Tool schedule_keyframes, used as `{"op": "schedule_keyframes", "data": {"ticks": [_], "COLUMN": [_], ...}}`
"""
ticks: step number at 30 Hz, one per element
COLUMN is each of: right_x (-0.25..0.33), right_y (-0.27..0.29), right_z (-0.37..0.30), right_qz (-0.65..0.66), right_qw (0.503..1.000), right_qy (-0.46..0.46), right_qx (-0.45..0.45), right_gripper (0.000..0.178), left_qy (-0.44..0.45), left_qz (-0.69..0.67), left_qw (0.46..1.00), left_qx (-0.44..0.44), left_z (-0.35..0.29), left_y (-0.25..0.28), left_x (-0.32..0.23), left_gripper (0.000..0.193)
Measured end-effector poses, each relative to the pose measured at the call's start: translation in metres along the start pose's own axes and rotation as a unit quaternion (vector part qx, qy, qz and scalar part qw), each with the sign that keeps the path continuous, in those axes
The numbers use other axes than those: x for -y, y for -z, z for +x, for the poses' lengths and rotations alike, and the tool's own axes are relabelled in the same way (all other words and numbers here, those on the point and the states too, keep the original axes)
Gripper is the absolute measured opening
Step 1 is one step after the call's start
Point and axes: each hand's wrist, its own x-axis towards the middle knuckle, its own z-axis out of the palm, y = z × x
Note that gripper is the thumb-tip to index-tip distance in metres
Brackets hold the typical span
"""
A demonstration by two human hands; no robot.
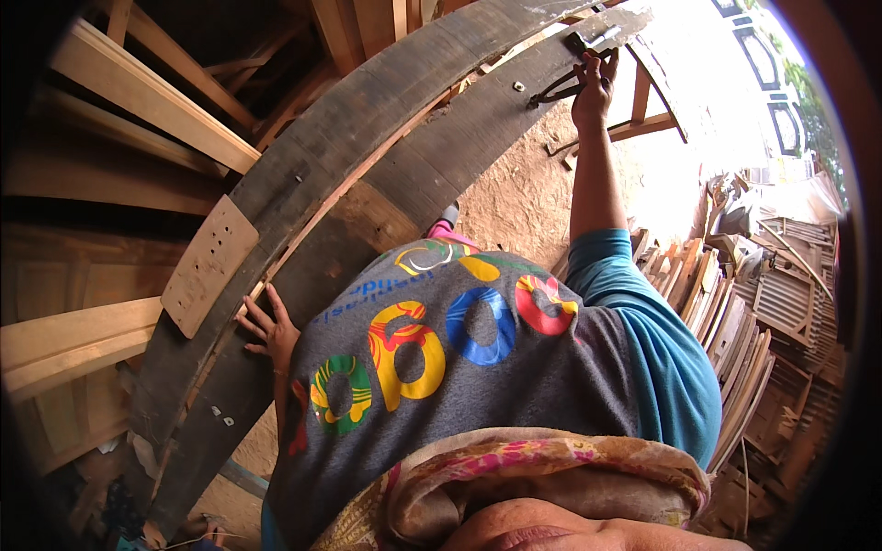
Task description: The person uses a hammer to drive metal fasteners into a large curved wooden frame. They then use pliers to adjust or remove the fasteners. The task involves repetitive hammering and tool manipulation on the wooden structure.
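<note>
My left hand (268, 326) rests on the dark wooden workbench (404, 138), its fingers spread near the long gap between the boards. Nothing is in it. A tan wooden block with several small holes (213, 266) lies close by on the bench. My right arm reaches to the far right end of the bench. There my right hand (595, 87) closes on a dark two-armed metal tool (557, 93), perhaps pincers; the grip is partly hidden. Just beyond the fingers lies a small tool of dark and shiny metal (597, 40).
Long pale timbers (156, 87) lean beyond the bench at the left. Stacked boards (726, 312) stand at the right, with slatted wooden panels (790, 294) behind. A wooden frame (640, 96) stands beside the bench's far end. The ground (514, 174) is bare earth.
</note>
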Motion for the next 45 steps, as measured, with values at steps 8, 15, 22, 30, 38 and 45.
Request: {"op": "schedule_keyframes", "data": {"ticks": [8,15,22,30,38,45], "right_x": [-0.02,-0.028,-0.03,-0.022,-0.123,-0.024], "right_y": [0.002,-0.005,0.016,0.022,0.067,0.03], "right_z": [0.027,0.042,0.073,0.116,0.21,0.115], "right_qz": [-0.034,0.054,0.128,0.075,0.022,0.049], "right_qw": [0.994,0.983,0.98,0.965,0.948,0.963], "right_qy": [-0.023,-0.001,-0.048,-0.183,-0.303,-0.262], "right_qx": [-0.102,-0.176,-0.142,-0.174,-0.094,-0.033], "right_gripper": [0.025,0.024,0.028,0.033,0.037,0.048], "left_qy": [0.022,0.07,0.197,0.194,0.185,0.177], "left_qz": [-0.028,-0.08,0.01,0.031,0.033,0.028], "left_qw": [0.999,0.994,0.963,0.956,0.951,0.948], "left_qx": [0.016,-0.03,-0.183,-0.217,-0.246,-0.264], "left_z": [-0.008,-0.012,-0.007,-0.002,-0.003,-0.007], "left_y": [0.016,0.019,-0.019,-0.029,-0.037,-0.039], "left_x": [-0.013,-0.01,0.03,0.028,0.032,0.035], "left_gripper": [0.106,0.097,0.099,0.099,0.098,0.097]}}
